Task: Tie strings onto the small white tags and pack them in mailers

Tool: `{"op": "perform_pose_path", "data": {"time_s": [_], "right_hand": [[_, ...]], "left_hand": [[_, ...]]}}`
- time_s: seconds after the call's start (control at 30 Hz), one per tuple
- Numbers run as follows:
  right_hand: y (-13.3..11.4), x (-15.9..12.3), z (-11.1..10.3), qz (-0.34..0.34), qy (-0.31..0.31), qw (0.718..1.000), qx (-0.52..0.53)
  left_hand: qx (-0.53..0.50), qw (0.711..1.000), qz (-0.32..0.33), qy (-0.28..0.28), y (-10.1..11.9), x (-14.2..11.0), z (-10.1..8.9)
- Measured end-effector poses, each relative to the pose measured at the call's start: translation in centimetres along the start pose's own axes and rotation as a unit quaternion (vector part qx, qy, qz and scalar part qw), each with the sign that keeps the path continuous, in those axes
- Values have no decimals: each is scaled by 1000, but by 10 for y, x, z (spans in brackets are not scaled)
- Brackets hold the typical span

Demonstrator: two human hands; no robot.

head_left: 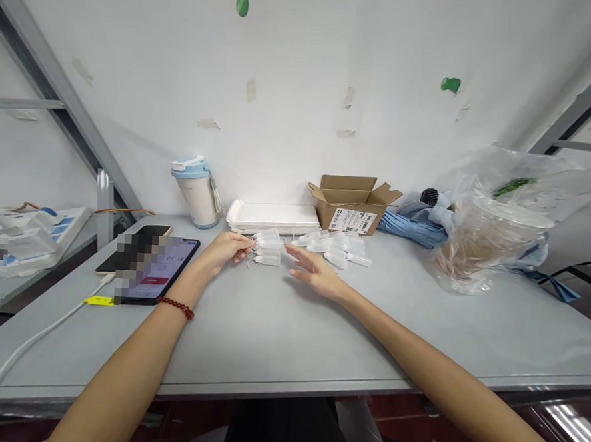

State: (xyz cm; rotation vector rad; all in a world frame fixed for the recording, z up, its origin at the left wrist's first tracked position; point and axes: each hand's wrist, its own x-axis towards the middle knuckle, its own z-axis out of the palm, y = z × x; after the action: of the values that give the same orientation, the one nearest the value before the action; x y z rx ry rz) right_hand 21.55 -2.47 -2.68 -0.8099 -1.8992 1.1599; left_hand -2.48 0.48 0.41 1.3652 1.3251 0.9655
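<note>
Several small white plastic pieces [334, 249] lie scattered on the grey table [279, 327] in front of a white tray. A few more of them [268, 248], with small metal hooks, sit in a row to the left. My left hand [222, 251] has its fingertips pinched at that row, touching one piece. My right hand [313, 273] hovers just right of the row, fingers stretched out and apart, holding nothing. A red bead bracelet [176, 306] is on my left wrist.
A phone [158, 269] with a white cable lies at the left, over a second phone. Along the wall stand a blue-lidded jug [197, 192], a white tray [274, 217], an open cardboard box [352, 203], a blue folded umbrella [411, 227] and a clear plastic bag [495, 226].
</note>
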Motion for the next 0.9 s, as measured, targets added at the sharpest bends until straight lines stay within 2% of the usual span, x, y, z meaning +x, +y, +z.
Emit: {"op": "perform_pose_path", "data": {"time_s": [0.2,0.47,0.6,0.7,0.8,0.9], "right_hand": [[4,4,0,10,3,1000,10],[6,5,0,2,1,1000,-12],[7,5,-3,-12,52,994,-92],[9,7,-9,-65,105,970,-210],[10,8,-18,-110,115,921,-355],[11,9,-24,-86,92,864,-487]], "left_hand": [[8,1000,-19,-9,-4,2,0],[38,999,-16,12,-11,8,-3],[48,997,-29,54,-12,10,-5],[63,993,-29,92,-12,11,-4],[94,986,-21,139,-11,12,-4],[134,977,4,167,-10,12,-3]]}}
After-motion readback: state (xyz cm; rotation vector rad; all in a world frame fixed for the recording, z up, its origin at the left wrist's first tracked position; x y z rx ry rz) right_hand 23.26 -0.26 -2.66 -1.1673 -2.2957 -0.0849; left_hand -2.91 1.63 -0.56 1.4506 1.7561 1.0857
